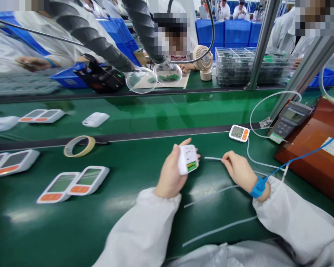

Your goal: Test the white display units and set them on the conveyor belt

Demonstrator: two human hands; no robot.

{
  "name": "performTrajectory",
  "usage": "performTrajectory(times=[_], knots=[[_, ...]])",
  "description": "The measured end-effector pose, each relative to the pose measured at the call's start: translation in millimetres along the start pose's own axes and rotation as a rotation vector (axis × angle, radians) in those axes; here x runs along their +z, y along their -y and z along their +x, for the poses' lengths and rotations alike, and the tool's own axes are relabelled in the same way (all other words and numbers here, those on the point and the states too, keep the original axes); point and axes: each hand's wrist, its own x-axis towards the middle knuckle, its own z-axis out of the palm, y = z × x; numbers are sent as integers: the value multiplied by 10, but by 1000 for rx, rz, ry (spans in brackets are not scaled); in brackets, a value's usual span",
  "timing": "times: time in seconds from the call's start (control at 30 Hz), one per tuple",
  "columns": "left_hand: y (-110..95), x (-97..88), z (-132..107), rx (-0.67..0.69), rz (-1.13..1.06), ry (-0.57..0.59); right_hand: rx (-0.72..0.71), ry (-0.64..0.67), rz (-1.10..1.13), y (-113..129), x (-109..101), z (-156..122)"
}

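My left hand is wrapped round a small white blood pressure monitor, its back turned up. Green and yellow show in the compartment at its lower end. To the right, my right hand pinches a thin clear tube, whose free end points at the monitor but stays apart from it. A blue wrist strap with a blue cord circles my right wrist. Two more tubes, a middle tube and a near tube, lie on the green table below.
A lit monitor and a handheld meter stand right, beside a brown box. Paired monitors and a tape roll lie left. Beyond the green belt are a fan, clear trays and co-workers.
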Motion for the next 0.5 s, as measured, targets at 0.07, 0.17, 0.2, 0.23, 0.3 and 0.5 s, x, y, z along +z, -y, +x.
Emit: performTrajectory(times=[0.07,0.17,0.2,0.23,0.3,0.5], knots=[[167,262,62,-56,-205,31,-23,-65,68,-21,-67,7],[371,425,91,-178,-263,158,-156,-170,144,-11,-135,8],[412,428,77,-209,-262,203,-200,-188,147,3,-141,5],[438,417,55,-229,-264,237,-230,-195,141,21,-140,0],[458,383,0,-238,-277,257,-249,-215,132,61,-129,-11],[447,381,-82,-204,-265,221,-198,-270,160,142,-215,-34]])
